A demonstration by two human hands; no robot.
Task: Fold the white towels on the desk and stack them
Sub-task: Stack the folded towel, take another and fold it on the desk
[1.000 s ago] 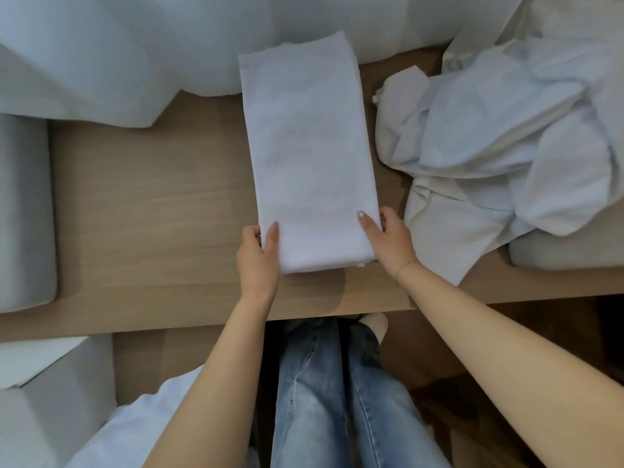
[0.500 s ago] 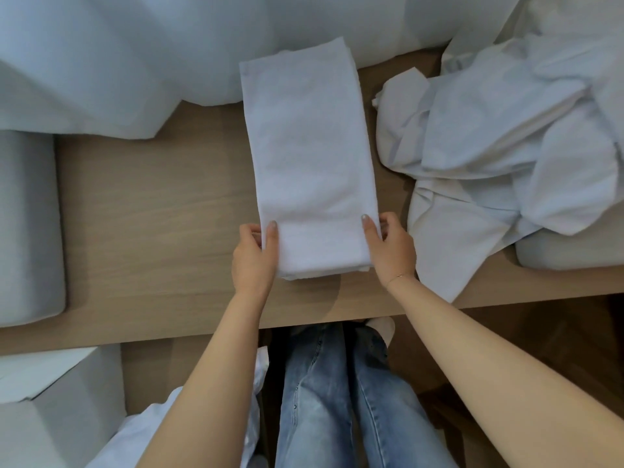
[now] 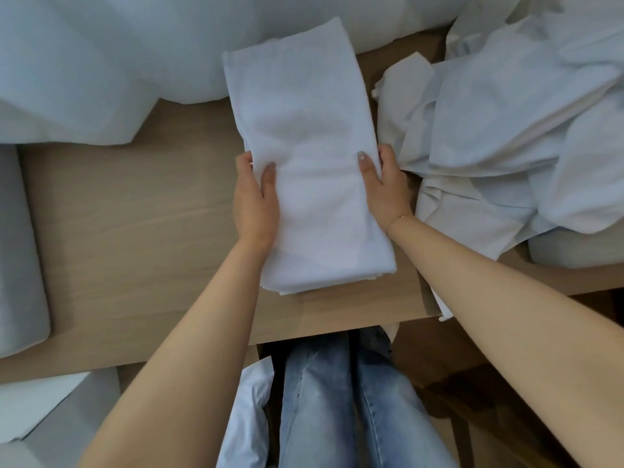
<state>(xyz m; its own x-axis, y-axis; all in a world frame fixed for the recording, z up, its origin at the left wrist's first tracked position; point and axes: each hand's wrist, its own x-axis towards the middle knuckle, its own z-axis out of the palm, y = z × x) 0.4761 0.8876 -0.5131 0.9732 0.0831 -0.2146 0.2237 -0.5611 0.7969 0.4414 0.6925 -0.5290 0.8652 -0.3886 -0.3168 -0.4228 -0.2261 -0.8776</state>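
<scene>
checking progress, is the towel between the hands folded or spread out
Folded: the towel is a narrow strip with layered edges at its near end, held at both sides by the left hand and right hand.

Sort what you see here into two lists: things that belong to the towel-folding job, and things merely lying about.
Job: folded towel; left hand and right hand gripping it; heap of unfolded towels; desk.

Lying about: grey cushion; white box.

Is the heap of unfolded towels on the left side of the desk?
No. The crumpled heap lies on the desk to the right of the folded towel.
</scene>
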